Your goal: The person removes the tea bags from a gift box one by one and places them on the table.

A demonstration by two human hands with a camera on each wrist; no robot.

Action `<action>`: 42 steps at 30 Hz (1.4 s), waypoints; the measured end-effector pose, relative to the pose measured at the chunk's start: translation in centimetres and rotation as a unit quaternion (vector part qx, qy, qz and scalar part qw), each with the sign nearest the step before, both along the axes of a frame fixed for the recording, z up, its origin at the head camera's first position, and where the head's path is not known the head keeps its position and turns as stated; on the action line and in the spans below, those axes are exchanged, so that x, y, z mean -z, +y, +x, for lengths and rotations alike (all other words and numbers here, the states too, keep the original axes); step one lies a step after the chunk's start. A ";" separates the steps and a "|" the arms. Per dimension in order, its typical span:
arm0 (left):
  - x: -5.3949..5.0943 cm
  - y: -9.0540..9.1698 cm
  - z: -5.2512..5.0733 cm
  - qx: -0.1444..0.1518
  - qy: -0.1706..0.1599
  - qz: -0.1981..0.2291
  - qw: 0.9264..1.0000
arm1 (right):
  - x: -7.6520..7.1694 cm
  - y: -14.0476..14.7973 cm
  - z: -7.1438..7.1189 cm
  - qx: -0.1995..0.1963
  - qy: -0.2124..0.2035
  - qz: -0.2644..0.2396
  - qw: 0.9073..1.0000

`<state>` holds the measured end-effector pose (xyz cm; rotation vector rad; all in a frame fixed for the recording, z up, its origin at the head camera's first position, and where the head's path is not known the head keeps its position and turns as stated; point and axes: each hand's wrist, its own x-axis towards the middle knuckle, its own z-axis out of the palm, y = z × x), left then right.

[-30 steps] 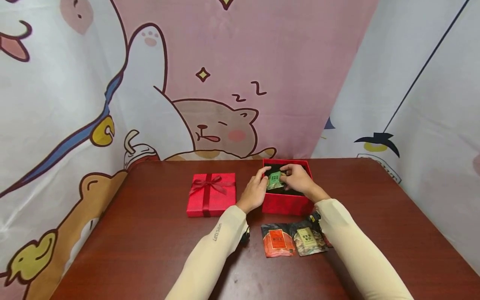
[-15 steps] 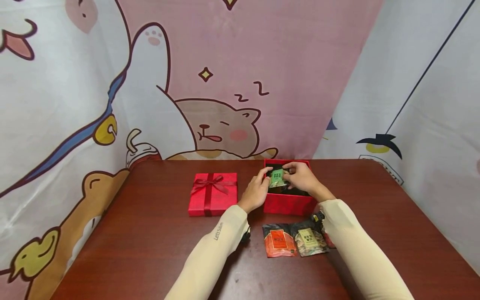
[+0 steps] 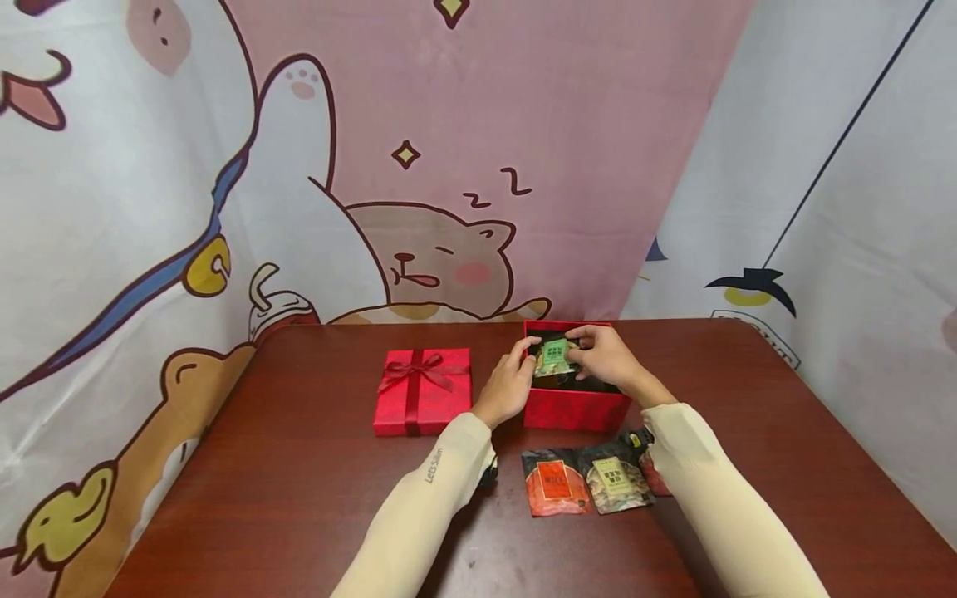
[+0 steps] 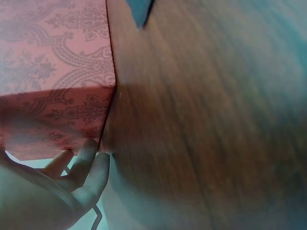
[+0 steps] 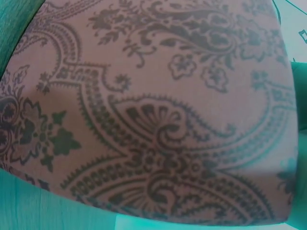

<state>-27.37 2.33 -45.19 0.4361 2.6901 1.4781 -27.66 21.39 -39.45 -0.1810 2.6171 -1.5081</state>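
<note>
Right hand (image 3: 609, 359) pinches a green-labelled packet (image 3: 553, 353) inside a red box (image 3: 576, 411) near the counter's (image 3: 299, 498) far edge.
Head view: its thumb and fingers clamp the packet's right side; the left hand (image 3: 508, 386) lies at the box's left wall, fingers apart. Left wrist view: those fingers touch the patterned side. Right wrist view: patterned box fills most; finger state cannot be told.

Table (image 3: 247, 490): reddish-brown, glossy.
Cloth (image 3: 598, 124): pink and white, behind table.
Cartoon animal (image 3: 422, 228): above table's far edge.
</note>
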 end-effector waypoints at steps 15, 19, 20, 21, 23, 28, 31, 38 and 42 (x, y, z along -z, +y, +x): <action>-0.1 0.3 0.2 -0.002 0.000 0.000 1.000 | -0.6 0.0 0.8 0.004 -0.005 -0.020 1.000; -0.1 0.2 0.3 -0.001 -0.002 -0.002 1.000 | -0.5 0.1 0.9 0.002 -0.004 -0.024 1.000; -0.1 0.2 0.3 -0.001 -0.002 -0.001 1.000 | -0.4 0.2 0.9 0.000 -0.004 -0.025 1.000; -0.1 0.2 0.3 -0.001 -0.002 -0.002 1.000 | -0.4 0.2 0.9 0.001 -0.006 -0.026 1.000; 0.0 0.1 0.3 -0.001 -0.001 -0.001 1.000 | -0.3 0.3 0.9 0.001 -0.009 -0.029 1.000; -0.1 0.1 0.2 -0.002 0.005 0.006 1.000 | -0.5 0.3 1.1 0.000 -0.013 -0.036 0.999; -0.1 0.0 0.1 -0.001 0.005 0.007 1.000 | -0.7 0.4 1.3 -0.005 -0.010 -0.041 0.999; 0.1 0.1 0.1 0.000 0.005 0.006 1.000 | -1.1 0.6 2.1 -0.003 -0.017 -0.052 0.998; 0.2 0.1 0.0 -0.002 0.007 0.005 1.000 | -1.1 0.7 2.3 0.002 -0.026 -0.053 0.998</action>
